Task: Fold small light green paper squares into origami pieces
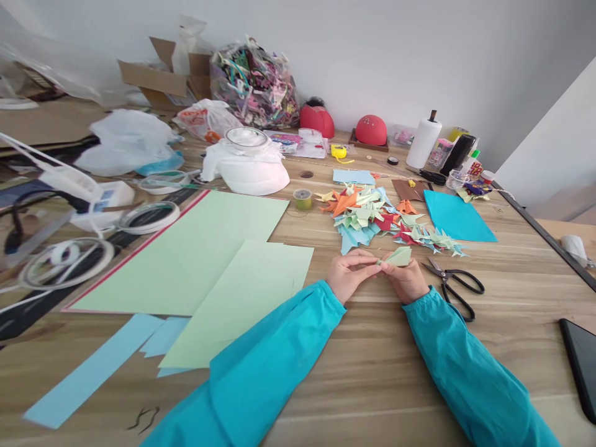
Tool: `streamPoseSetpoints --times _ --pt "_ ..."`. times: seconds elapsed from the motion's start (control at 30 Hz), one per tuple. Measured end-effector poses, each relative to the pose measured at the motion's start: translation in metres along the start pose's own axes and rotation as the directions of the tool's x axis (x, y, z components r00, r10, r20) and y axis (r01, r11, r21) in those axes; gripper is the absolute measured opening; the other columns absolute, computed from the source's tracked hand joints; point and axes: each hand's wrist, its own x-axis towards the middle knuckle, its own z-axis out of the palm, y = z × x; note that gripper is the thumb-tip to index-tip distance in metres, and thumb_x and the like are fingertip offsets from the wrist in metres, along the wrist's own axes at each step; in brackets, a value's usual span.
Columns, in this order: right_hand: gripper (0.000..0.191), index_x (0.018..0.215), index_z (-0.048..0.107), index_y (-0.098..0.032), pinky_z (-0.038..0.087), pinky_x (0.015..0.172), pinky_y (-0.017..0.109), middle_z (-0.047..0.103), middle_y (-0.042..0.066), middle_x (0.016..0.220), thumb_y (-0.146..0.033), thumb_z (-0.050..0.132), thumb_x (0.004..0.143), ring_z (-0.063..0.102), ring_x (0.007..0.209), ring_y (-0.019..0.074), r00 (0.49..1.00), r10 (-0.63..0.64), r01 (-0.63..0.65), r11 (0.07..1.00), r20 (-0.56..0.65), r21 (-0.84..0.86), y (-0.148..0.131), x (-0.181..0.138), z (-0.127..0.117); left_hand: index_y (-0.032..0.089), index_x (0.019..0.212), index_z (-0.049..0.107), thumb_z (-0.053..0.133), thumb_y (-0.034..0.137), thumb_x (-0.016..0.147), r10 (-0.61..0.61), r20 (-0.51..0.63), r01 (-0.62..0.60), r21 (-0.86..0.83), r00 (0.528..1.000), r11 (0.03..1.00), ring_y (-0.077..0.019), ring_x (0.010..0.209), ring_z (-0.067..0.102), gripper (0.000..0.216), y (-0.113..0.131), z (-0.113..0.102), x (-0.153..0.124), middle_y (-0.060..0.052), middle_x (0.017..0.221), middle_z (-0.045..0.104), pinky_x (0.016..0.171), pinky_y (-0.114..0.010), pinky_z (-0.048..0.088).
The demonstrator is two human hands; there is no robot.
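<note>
- The green piece (398, 256), a small pale folded paper with a pointed tip, is held just above the bench (372, 385), in front of the person and near the bench's middle.
- Left hand (350, 273): its grip is narrow, with fingertips pinched on the piece's left end.
- Right hand (406, 280): it is closed under and around the piece from the right, and the two hands touch.
- It looks like a fold being pressed mid-way. Another crease would call for a steady pinch from one hand while the other runs the edge flat.
- Just beyond lies a pile (372, 217) of finished folded shapes in green, blue, orange and red.
- Scissors (454, 284) lie just right of the right hand, blades toward it.
- Further out are a teal sheet (459, 217) on the right, big green sheets (195, 248) on the left and blue strips (88, 372) near the bench edge.
</note>
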Motion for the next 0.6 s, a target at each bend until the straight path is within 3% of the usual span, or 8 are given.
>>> streamPoseSetpoints --times 0.37,0.6 --pt "0.015 0.060 0.066 -0.018 0.042 0.059 0.028 0.060 0.000 0.063 -0.027 0.076 0.055 0.050 0.058 0.0125 1.000 0.005 -0.005 1.000 -0.023 0.005 0.0003 -0.0009 -0.0013 0.017 0.064 0.070 0.074 0.026 0.059 0.010 0.012 -0.009 -0.097 1.000 0.995 -0.0130 0.063 0.056 0.011 -0.0105 -0.0027 0.0017 -0.003 0.070 0.059 0.046 -0.022 0.050" --pt "0.018 0.054 0.063 -0.018 0.040 0.058 0.028 0.058 -0.003 0.055 -0.026 0.079 0.051 0.049 0.055 0.0114 0.994 -0.014 0.013 1.000 -0.105 -0.011 0.0044 0.0011 -0.0020 0.015 0.066 0.069 0.074 0.026 0.058 0.002 -0.027 -0.003 -0.037 1.000 0.999 -0.0105 0.058 0.054 0.015 -0.0091 -0.0024 0.0025 -0.002 0.070 0.061 0.053 -0.024 0.048"
